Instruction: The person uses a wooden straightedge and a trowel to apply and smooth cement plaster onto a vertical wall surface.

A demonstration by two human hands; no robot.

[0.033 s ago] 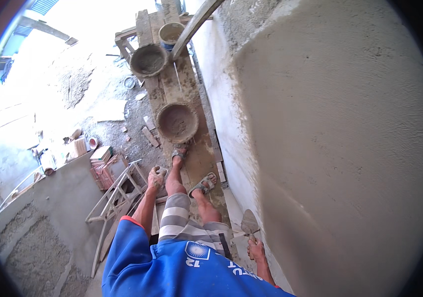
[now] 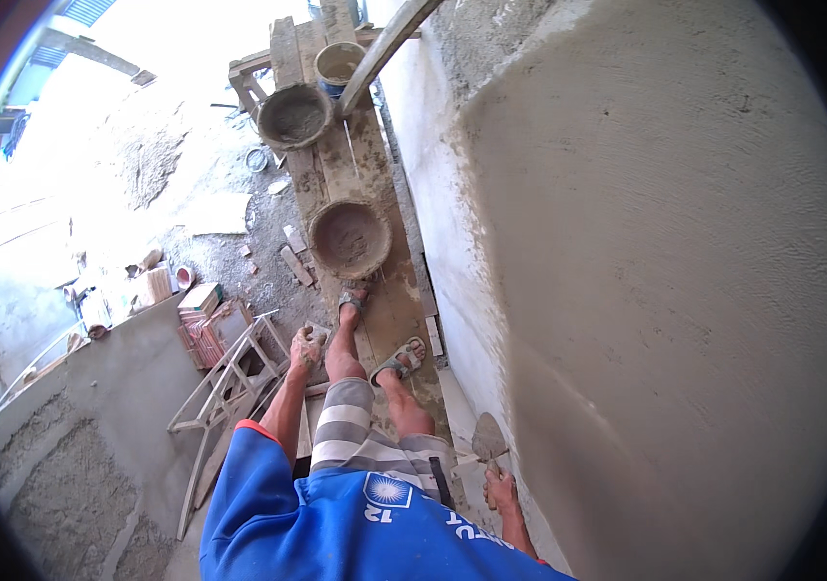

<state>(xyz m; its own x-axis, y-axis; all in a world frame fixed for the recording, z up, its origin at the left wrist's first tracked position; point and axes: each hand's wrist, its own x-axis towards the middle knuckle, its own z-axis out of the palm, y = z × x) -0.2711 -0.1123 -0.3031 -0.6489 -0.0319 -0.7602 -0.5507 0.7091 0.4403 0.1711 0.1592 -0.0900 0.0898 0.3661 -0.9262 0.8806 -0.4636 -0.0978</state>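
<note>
My right hand [image 2: 501,490], low beside the plastered wall [image 2: 646,252], is closed round the handle of a pointed trowel [image 2: 489,438]. The trowel's mortar-grey blade points away from me, near the wall's base. On the left, my left hand [image 2: 306,351] hangs next to my knee, smeared with mortar and with its fingers curled in. A greyish edge shows beside those fingers, but what they hold is too small to make out. Ahead of my feet, a round basin [image 2: 349,239] with some mortar in it rests on the planks [image 2: 396,300].
Farther along the planks stand a second mortar basin [image 2: 294,116] and a bucket [image 2: 340,64]. A slanting wooden post [image 2: 389,53] crosses beside them. To the left are a wooden frame [image 2: 229,382], stacked reddish tiles [image 2: 208,334], a low wall [image 2: 133,373] and rubble on the ground.
</note>
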